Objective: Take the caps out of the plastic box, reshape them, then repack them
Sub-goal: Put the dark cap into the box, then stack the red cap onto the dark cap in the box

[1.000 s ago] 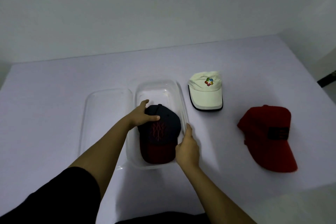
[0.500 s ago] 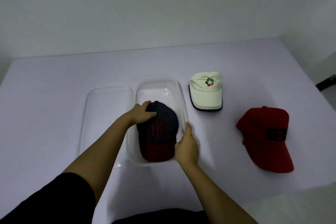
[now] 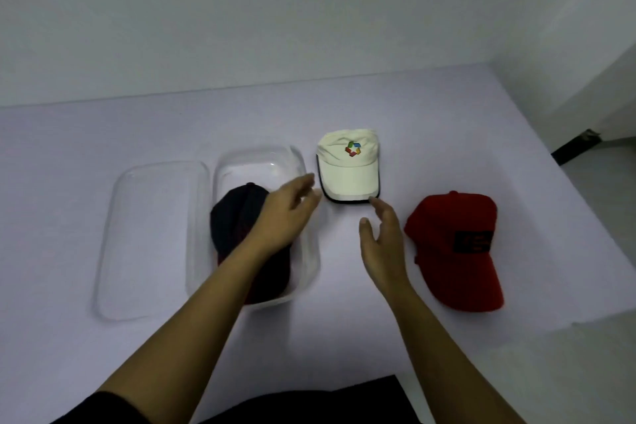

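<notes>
Box (image 3: 311,262) holds navy cap (image 3: 234,217) | left hand (image 3: 285,220) loose, empty, over it | right hand (image 3: 382,244) loose, empty, near white cap (image 3: 347,169)

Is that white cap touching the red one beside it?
Apart. The head view shows a strip of bare table between the white cap and the red cap.

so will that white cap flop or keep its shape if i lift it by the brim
The brim probably stays stiff: on the white cap it lies flat with a clean dark edge. The crown likely sags, since it sits low and creased on the table. It looks like thin cloth, so it should lift easily.
</notes>
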`<state>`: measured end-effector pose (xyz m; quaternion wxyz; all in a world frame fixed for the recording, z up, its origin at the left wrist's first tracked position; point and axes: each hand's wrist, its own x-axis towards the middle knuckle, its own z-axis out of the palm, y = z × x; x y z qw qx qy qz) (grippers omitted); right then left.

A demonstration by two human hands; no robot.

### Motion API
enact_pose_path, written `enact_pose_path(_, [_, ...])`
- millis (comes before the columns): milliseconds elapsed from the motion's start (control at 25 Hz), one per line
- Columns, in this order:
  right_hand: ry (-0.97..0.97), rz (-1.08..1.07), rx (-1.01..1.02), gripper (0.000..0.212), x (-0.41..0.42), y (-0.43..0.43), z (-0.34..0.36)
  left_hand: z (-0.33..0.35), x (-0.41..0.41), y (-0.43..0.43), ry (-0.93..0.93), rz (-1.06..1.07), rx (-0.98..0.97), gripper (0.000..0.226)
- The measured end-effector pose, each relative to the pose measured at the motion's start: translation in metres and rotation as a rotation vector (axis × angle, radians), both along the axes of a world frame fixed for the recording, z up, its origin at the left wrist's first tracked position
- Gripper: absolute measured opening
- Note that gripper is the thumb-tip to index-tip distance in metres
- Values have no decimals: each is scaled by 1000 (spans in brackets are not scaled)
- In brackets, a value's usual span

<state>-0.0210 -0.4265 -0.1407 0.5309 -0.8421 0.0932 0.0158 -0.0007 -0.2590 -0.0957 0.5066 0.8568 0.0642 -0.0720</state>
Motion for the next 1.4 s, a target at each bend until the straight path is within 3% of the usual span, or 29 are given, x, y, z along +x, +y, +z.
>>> enact_pose_path(120, [-116, -53, -61, 34, 19, -65, 0, -17, -1, -60, 137, -153, -16, 51])
enact_pose_path(280, [-29, -151, -156, 36, 49, -169, -7, -46, 5, -127, 402, -238, -82, 63])
enact_pose_path(480, [404, 76, -3, 98, 81, -251, -26, -66, 29, -181, 664, -85, -405, 80])
enact_pose_path(600, [483, 195, 12, 110, 97, -266, -34, -73, 39, -201, 673, -60, -478, 75])
enact_pose_path(840, [504, 299, 285, 75, 96, -268, -48, -85, 45, -215, 673, 108, -673, 31])
enact_pose_path(1200, [266, 164, 426, 51, 85, -218, -15, -67, 34, -180, 648, 53, -728, 61])
enact_pose_path(1400, [110, 233, 417, 42, 73, -152, 21, -30, 24, -118, 622, -19, -686, 48])
